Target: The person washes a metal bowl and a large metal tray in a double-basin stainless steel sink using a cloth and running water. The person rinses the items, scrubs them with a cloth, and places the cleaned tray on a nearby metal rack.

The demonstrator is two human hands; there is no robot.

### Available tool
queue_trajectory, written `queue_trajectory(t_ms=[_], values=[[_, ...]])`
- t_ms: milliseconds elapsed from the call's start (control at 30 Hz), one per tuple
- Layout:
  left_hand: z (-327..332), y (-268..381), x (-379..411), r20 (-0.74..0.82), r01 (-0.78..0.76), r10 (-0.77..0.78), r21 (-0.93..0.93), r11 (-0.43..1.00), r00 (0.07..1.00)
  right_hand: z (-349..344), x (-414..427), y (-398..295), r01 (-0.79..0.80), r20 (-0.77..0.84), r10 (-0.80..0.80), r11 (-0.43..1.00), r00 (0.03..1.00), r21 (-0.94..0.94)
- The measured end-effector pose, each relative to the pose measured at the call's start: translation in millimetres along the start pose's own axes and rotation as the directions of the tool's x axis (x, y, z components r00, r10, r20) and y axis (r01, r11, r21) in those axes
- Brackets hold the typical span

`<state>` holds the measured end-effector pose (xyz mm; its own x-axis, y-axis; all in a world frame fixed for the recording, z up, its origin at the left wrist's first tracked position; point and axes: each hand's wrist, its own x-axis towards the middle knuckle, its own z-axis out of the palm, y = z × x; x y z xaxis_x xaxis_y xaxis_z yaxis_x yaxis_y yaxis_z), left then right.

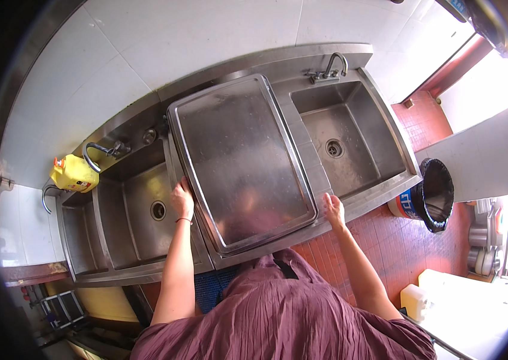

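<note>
A large rectangular stainless steel tray (245, 157) lies in front of me across the divider between sink basins, its rim raised; more tray edges seem to show beneath it. My left hand (182, 199) is at the tray's left edge, its fingers partly hidden against the side, so its hold is unclear. Just off the tray's right edge is my right hand (334, 210), fingers apart, over the front of the steel counter, with nothing in it. To the right is a square sink basin (339, 130) with a drain, and behind it a curved faucet (337, 63).
Further sink basins (141, 211) lie to the left, with a second faucet (94, 150) and a yellow jug (75, 173) near the wall. A bin with a black liner (436, 198) stands right of the sinks on red floor tiles. White containers (413, 302) stand at lower right.
</note>
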<state>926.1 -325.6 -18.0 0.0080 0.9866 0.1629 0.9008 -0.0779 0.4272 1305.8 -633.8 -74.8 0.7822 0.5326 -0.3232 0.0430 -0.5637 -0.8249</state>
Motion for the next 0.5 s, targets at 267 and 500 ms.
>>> queue_trajectory(t_ms=[267,500], values=[[-16.7,-3.1,-17.8,-0.112,-0.024,0.024,-0.005,1.000,0.993,-16.4,1.7,22.9,-0.095,0.052,0.089,0.987,0.995,0.129],[-29.4,-16.8,-41.8,-0.281,-0.240,0.202,-0.107,0.965,0.938,-17.0,-13.6,18.8,-0.039,-0.017,0.044,0.976,0.999,0.213]])
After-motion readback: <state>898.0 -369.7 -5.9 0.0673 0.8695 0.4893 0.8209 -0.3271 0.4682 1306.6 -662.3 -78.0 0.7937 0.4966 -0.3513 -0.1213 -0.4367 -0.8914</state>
